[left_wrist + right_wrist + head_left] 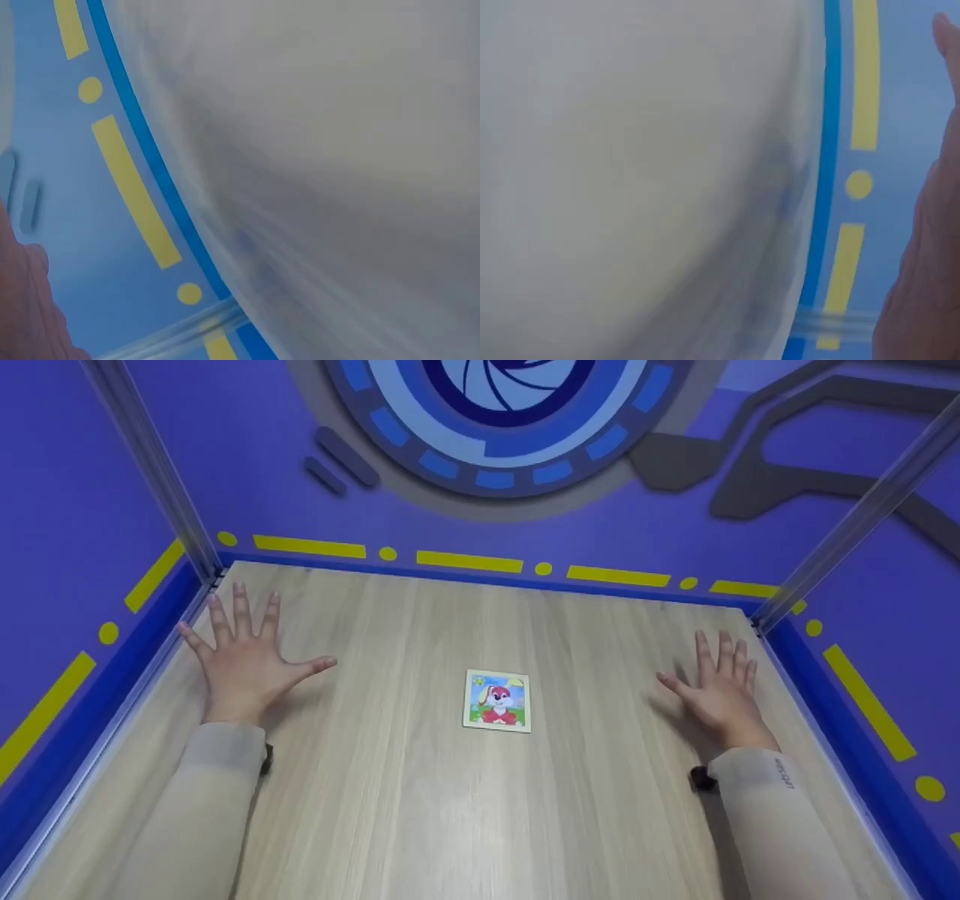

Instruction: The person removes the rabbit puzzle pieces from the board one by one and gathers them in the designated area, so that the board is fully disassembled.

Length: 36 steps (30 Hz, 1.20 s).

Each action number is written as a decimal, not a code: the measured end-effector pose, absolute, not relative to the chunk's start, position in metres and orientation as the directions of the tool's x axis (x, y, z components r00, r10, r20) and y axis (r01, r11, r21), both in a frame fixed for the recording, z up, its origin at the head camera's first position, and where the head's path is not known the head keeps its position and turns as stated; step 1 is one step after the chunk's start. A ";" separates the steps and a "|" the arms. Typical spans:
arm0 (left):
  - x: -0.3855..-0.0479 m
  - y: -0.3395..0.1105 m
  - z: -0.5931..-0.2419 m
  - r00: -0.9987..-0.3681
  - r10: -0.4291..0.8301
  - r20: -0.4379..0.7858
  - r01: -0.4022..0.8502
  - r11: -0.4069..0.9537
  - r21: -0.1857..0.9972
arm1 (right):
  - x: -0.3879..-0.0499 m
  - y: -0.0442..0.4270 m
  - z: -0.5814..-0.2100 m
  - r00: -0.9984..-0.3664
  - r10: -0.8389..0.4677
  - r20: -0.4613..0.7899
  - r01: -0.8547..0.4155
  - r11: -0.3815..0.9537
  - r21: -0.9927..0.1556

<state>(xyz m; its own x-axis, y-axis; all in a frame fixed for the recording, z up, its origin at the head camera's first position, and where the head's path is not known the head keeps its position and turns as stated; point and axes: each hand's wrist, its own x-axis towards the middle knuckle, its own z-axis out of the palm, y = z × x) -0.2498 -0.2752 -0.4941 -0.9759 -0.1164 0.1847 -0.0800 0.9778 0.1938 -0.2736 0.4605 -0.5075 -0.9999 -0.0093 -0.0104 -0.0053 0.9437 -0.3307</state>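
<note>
A small square picture puzzle (497, 701) with a cartoon red-and-white dog lies flat near the middle of the table. Off to its left, my left hand (247, 667) has its fingers spread wide and holds nothing. My right hand (721, 694) is to the right of the picture, fingers straight and thumb out, also holding nothing. Both hands are well apart from the picture. Part of the left hand (26, 300) shows at the left wrist view's lower left edge, and part of the right hand (926, 247) at the right wrist view's right edge.
The wood-grain table (420, 810) is bordered by a blue-purple back wall (247, 480) and side walls with yellow dashes. Metal posts rise at the back left (161, 472) and back right (862, 510) corners. A dark wrist device (703, 778) sits at the right cuff.
</note>
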 end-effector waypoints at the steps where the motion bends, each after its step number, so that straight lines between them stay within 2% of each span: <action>1: -0.251 -0.272 -0.493 -0.977 -0.113 0.182 -0.077 0.978 0.193 | -0.275 0.456 -0.505 -1.000 -0.014 -0.010 -0.010 0.945 -0.327; 11: -0.253 -0.234 -0.487 -0.979 -0.066 0.195 -0.030 0.983 0.181 | -0.266 0.406 -0.486 -0.989 -0.101 0.108 -0.124 0.965 -0.233; 18: -0.263 -0.213 -0.479 -0.967 -0.021 0.253 0.034 0.977 0.209 | -0.281 0.376 -0.488 -0.986 -0.118 0.114 -0.144 0.957 -0.253; 27: -0.278 -0.194 -0.477 -0.979 0.002 0.202 0.063 0.953 0.295 | -0.301 0.334 -0.490 -0.986 -0.125 0.112 -0.160 0.906 -0.393; 36: -0.272 -0.147 -0.490 -0.988 0.050 0.146 0.109 0.897 0.429 | -0.305 0.278 -0.493 -0.993 -0.089 0.082 -0.120 0.806 -0.579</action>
